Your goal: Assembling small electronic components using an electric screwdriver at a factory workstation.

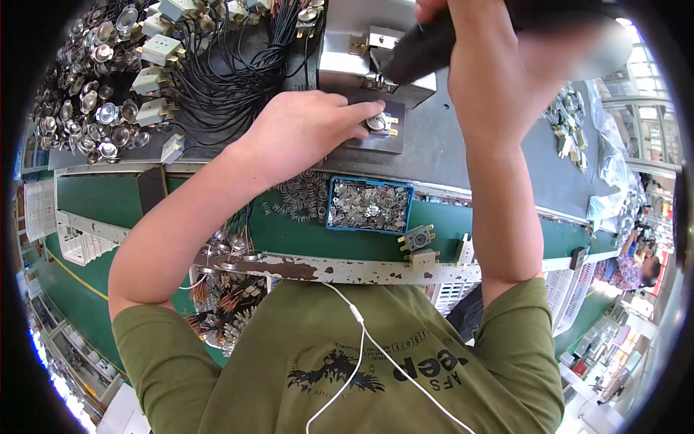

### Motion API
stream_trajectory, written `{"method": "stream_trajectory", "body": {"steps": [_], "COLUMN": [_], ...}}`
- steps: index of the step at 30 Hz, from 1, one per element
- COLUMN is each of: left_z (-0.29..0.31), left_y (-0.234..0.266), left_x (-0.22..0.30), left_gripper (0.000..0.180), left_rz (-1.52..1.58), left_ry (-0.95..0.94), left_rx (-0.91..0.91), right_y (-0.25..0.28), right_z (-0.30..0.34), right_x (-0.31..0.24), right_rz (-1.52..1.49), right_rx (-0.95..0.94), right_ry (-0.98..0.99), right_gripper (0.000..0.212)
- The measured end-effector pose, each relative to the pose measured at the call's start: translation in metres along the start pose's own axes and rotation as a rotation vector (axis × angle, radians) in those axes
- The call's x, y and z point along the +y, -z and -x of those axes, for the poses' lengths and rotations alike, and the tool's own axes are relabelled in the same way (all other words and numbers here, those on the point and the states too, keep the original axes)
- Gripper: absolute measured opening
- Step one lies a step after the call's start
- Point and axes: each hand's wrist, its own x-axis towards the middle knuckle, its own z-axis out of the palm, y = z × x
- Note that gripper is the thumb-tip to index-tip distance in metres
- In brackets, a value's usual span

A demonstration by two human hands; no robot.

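My left hand (pixel 307 130) reaches to the flat metal block (pixel 383 142). Its index finger and thumb are closed around a small plug-like part (pixel 378 123) with a round silvery cap and brass prongs. My right hand (pixel 488 87) is raised at the upper right, wrapped around a black tool (pixel 426 50) with a tapered nose; its exact kind is unclear. The nose points down-left at the metal fixture (pixel 341 54) just beyond the block. Another pronged part (pixel 383 37) sits in the fixture. Some right-hand fingers are hidden.
Left of the fixture lie black cables (pixel 231 94) with pale plugs and a heap of round metal caps (pixel 94 108). A blue tray (pixel 329 205) of small metal pieces stands nearer, beside springs (pixel 300 195). Loose plugs (pixel 423 257) rest by the front edge; more parts (pixel 567 126) lie right.
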Motion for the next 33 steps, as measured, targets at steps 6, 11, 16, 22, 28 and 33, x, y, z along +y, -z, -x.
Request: {"method": "stream_trajectory", "body": {"steps": [6, 11, 16, 22, 28, 33], "left_z": [-0.007, -0.008, -0.009, -0.007, -0.008, -0.010], "left_y": [0.005, 0.010, 0.009, 0.006, 0.008, 0.008], "left_x": [0.002, 0.003, 0.002, 0.001, 0.002, 0.006], "left_gripper": [0.034, 0.035, 0.034, 0.034, 0.035, 0.034], "left_rz": [0.092, 0.052, 0.057, 0.038, 0.035, 0.020], "left_ry": [0.022, 0.046, 0.041, 0.038, 0.016, 0.031], "left_rx": [-0.057, -0.105, -0.115, -0.102, -0.065, -0.108], "right_y": [0.027, 0.033, 0.037, 0.030, 0.031, 0.028], "right_z": [0.014, 0.018, 0.019, 0.026, 0.026, 0.021], "right_x": [-0.032, -0.022, -0.013, -0.010, -0.005, 0.021], "right_rz": [0.168, 0.225, 0.218, 0.133, 0.116, -0.647], "right_rx": [0.008, -0.077, -0.072, -0.065, -0.122, -0.046], "right_ry": [-0.190, -0.230, -0.205, -0.235, -0.202, -0.109], "right_gripper": [0.019, 0.015, 0.017, 0.037, 0.044, 0.047]}}
